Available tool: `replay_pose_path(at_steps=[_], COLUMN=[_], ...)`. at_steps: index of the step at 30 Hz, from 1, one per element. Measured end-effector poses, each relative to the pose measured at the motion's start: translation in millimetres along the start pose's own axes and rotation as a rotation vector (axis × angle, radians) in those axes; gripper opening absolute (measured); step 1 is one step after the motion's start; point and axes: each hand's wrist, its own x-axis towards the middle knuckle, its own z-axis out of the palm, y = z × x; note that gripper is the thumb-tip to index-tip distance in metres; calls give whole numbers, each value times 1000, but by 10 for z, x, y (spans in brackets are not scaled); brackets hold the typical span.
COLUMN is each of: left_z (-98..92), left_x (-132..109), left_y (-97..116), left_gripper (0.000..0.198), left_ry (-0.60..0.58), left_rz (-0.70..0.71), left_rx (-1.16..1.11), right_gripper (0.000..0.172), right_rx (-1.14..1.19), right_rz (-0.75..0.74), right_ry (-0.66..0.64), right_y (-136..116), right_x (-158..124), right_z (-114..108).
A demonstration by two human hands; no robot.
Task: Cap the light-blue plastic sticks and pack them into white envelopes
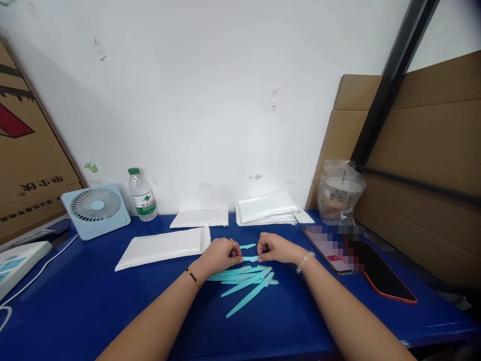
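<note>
Pinched at both ends: one teal stick (250, 258) spans two hands.
Head view: left hand (221, 254) and right hand (276, 247) each grip an end in the fingertips, probably to keep it steady with its middle uncovered. It is just beyond the near pile (246, 284) (loosely fanned, within either hand's reach); another stick (248, 246) lies just far of it. Phones (389, 276) sit right, seemingly out of the way.

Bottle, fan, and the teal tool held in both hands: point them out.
Bottle (145, 199), head view: on the label.
Fan (97, 205), head view: on the grille's hub.
Teal tool (250, 259), head view: middle of its visible stretch.
</note>
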Motion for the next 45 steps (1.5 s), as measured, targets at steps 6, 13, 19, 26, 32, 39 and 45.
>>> replay_pose_path(at_steps=[6, 13, 19, 26, 32, 39, 45], left_z=[-13, -112, -95, -103, -96, 15, -2], left_x=[42, -49, -126, -60, -21, -9, -43], left_y=[-132, -95, 13, -1, -139, -212, -178], left_gripper=[18, 27, 24, 27, 28, 39, 35], left_ry=[52, 127, -156, -57, 108, 107, 76], left_rz=[-78, -14, 18, -14, -24, 38, 6], left_rx=[14, -7, -49, -73, -3, 17, 43], right_gripper=[17, 16, 22, 21, 24, 44, 22], right_rx=[94, 37, 25, 134, 57, -12, -58], right_rz=[90, 23, -68, -42, 154, 166, 199], right_ry=[129, 197, -4, 78, 142, 219, 238], right_y=[188, 10, -309, -196, 138, 256, 279], right_x=[-24, -71, 12, 13, -91, -13, -28], right_z=[-90, -131, 118, 53, -147, -42, -87])
